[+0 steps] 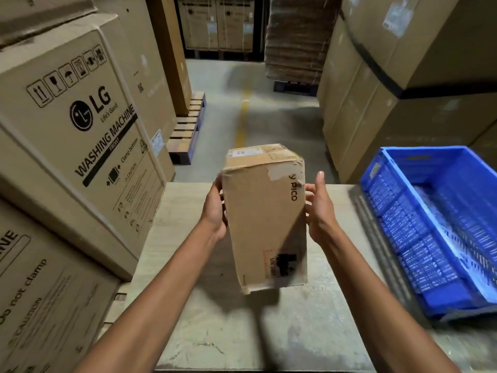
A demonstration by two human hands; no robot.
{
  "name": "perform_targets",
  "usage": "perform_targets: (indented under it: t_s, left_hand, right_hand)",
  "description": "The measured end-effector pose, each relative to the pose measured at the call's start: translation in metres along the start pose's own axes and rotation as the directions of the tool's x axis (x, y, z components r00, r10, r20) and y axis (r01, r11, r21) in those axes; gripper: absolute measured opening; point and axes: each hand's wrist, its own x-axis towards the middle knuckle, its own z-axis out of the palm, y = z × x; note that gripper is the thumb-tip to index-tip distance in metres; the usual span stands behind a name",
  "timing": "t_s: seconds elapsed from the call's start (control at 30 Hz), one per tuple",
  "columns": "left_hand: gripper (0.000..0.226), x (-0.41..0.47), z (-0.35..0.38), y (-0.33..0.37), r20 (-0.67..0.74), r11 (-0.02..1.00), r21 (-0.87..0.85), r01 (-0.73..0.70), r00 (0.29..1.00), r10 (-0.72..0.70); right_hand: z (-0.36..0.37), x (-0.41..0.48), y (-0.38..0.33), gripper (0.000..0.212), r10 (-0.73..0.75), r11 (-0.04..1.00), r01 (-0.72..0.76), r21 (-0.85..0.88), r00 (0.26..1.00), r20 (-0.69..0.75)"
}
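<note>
1. I'm seeing the cardboard box (265,219) clamped between both hands, lifted off the table (269,335), which lies directly below the grip.
2. The left hand (215,208) grips the box's left edge, fingers curled round behind it.
3. The right hand (318,208) holds the opposite edge, thumb pointing up, fingers wrapped round the side.
4. The box is held on end, slightly tilted, with the "PICO" print right beside the right-hand grip.
5. Right of the grip, a blue crate (398,224) sits on the table, apart from the box.
6. Left of the grip, there's a stacked washing machine carton (80,117).

Left grip (215,208) and right grip (320,208) clasp inward, palms facing.
</note>
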Motion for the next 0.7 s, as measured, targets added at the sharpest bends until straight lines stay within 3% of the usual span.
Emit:
perform_targets:
  t_s: [0.13,0.37,0.43,0.5,0.53,0.6,0.67,0.7]
  left_hand:
    - [0.053,-0.006,-0.006,-0.004,0.096,0.998,-0.054,0.026,0.995,-0.021]
    - [0.052,-0.008,-0.015,-0.016,0.128,0.991,0.131,0.032,0.991,-0.049]
    - [0.046,-0.010,-0.013,-0.009,0.069,0.983,0.182,-0.006,0.998,-0.007]
    - [0.034,-0.012,-0.011,-0.004,-0.078,0.932,0.350,-0.096,0.988,0.131]
    - [0.029,-0.015,-0.012,-0.003,-0.126,0.848,0.501,-0.173,0.955,0.270]
    - [0.025,-0.026,-0.011,-0.001,0.007,0.517,0.755,-0.404,0.793,0.609]
    - [0.025,-0.035,-0.011,-0.004,0.242,0.246,0.780,-0.575,0.640,0.729]
    - [0.026,-0.036,-0.011,-0.007,0.338,0.171,0.766,-0.620,0.615,0.712]
  right_hand:
    - [0.003,-0.003,0.009,0.068,0.034,0.998,-0.035,-0.057,0.999,-0.011]
    - [0.004,-0.006,0.023,0.061,0.017,0.990,-0.015,-0.139,1.000,0.015]
    - [0.005,-0.004,0.025,0.053,-0.058,0.970,0.062,-0.235,0.998,0.023]
    - [0.005,-0.003,0.029,0.040,-0.186,0.915,0.162,-0.370,0.982,-0.030]
    - [0.006,-0.006,0.030,0.038,-0.323,0.837,0.263,-0.479,0.945,-0.046]
    - [0.010,-0.014,0.029,0.033,-0.633,0.557,0.504,-0.660,0.772,0.056]
    - [0.016,-0.019,0.032,0.025,-0.738,0.317,0.639,-0.701,0.630,0.240]
    - [0.019,-0.020,0.034,0.023,-0.737,0.232,0.672,-0.703,0.593,0.324]
